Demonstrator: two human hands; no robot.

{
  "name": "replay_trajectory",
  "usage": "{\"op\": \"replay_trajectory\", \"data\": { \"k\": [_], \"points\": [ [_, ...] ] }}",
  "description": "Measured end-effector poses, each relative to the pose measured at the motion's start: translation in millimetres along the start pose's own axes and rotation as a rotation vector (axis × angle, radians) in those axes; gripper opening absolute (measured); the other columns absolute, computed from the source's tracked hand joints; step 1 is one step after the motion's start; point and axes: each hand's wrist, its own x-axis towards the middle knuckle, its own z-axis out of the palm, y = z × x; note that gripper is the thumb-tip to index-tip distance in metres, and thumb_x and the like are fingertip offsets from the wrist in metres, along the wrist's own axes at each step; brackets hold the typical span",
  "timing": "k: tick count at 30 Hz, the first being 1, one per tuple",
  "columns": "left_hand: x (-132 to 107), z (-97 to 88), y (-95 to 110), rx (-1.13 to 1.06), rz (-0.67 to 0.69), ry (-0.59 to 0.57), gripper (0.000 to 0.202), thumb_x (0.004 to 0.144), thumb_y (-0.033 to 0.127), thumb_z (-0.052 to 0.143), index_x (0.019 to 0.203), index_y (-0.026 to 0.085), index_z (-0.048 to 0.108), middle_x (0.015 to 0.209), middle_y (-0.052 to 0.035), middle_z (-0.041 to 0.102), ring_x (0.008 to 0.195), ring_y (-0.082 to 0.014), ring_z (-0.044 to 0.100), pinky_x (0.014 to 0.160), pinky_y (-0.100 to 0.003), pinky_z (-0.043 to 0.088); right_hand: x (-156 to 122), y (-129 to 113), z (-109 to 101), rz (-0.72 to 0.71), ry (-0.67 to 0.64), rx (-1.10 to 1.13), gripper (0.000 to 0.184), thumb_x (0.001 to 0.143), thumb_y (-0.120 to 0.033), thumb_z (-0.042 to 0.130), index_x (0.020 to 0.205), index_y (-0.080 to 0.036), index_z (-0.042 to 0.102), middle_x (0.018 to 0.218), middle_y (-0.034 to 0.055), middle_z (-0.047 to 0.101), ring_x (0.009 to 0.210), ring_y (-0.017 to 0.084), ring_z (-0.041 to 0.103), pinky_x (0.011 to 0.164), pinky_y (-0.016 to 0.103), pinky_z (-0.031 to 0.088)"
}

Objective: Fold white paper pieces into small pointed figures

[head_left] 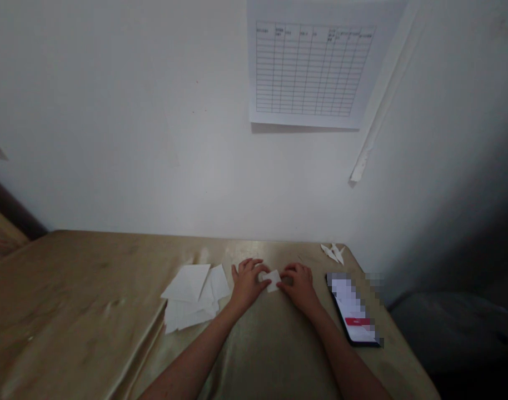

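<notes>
A small white piece of folded paper (273, 280) lies between my two hands, just over the tabletop or on it; I cannot tell which. My left hand (249, 279) pinches its left side between thumb and index finger, the other fingers curled above. At the opposite edge, my right hand (296, 282) has thumb and index finger closed on the paper. Left of my left hand is a loose pile of white paper sheets (193, 300), overlapping at different angles.
A phone (354, 311) with a lit screen lies to the right of my right hand. Behind it, folded white paper shapes (334, 253) sit near the table's corner. The brown-covered table (91, 289) meets a white wall, where a printed grid sheet (308, 72) hangs.
</notes>
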Motion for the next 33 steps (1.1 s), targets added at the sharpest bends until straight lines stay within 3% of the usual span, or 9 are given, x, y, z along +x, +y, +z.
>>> {"op": "replay_trajectory", "data": {
  "k": [6, 11, 15, 20, 25, 33],
  "points": [
    [-1, -2.0, 1, -0.005, 0.003, 0.034, 0.023, 0.083, 0.034, 0.073, 0.106, 0.037, 0.072, 0.14, 0.0021, 0.06, 0.137, -0.0277, 0.04, 0.118, -0.059, 0.015, 1, -1, -2, -0.004, 0.043, 0.062, 0.004, 0.08, -0.03, 0.073, 0.082, -0.027, 0.075, 0.108, 0.0033, 0.07, 0.11, 0.024, 0.055, 0.104, 0.04, 0.033],
    [-1, -2.6, 2, -0.002, -0.021, 0.06, 0.035, 0.086, 0.037, 0.069, 0.12, 0.037, 0.067, 0.141, -0.0008, 0.059, 0.135, -0.0272, 0.042, 0.119, -0.057, 0.018, 4, 2, -12, 0.032, 0.199, 0.131, 0.008, 0.083, -0.029, 0.065, 0.083, -0.022, 0.07, 0.098, 0.005, 0.071, 0.105, 0.024, 0.057, 0.1, 0.037, 0.037],
    [-1, 0.0, 1, -0.013, -0.012, 0.09, 0.033, 0.087, 0.037, 0.067, 0.12, 0.036, 0.067, 0.139, -0.0006, 0.06, 0.134, -0.0261, 0.043, 0.119, -0.055, 0.019, 2, 1, -22, 0.031, 0.269, -0.018, 0.011, 0.086, -0.029, 0.061, 0.082, -0.022, 0.067, 0.097, 0.0058, 0.07, 0.106, 0.025, 0.055, 0.103, 0.039, 0.034],
    [-1, 3.1, -1, -0.021, -0.001, 0.116, 0.03, 0.088, 0.035, 0.066, 0.118, 0.035, 0.068, 0.137, -0.0013, 0.061, 0.134, -0.0256, 0.044, 0.119, -0.054, 0.019, -3, -9, -22, -0.07, 0.15, -0.106, 0.008, 0.086, -0.021, 0.06, 0.084, -0.023, 0.068, 0.1, 0.005, 0.07, 0.11, 0.024, 0.055, 0.113, 0.043, 0.023],
    [-1, 0.2, 1, -0.017, -0.009, 0.099, 0.027, 0.088, 0.035, 0.067, 0.115, 0.034, 0.071, 0.137, -0.0021, 0.061, 0.133, -0.0263, 0.044, 0.118, -0.055, 0.02, -3, -9, -13, -0.123, 0.001, 0.022, 0.008, 0.086, -0.028, 0.066, 0.081, -0.023, 0.069, 0.118, 0.005, 0.07, 0.119, 0.025, 0.054, 0.114, 0.044, 0.024],
    [-3, -0.7, 5, -0.021, 0.015, 0.087, 0.015, 0.088, 0.036, 0.068, 0.099, 0.041, 0.077, 0.134, 0.002, 0.062, 0.132, -0.0273, 0.044, 0.118, -0.061, 0.015, -6, -9, -11, -0.131, -0.044, 0.065, 0.012, 0.09, -0.033, 0.064, 0.097, -0.025, 0.07, 0.128, 0.0048, 0.067, 0.131, 0.027, 0.048, 0.117, 0.054, 0.017]
  ]
}}
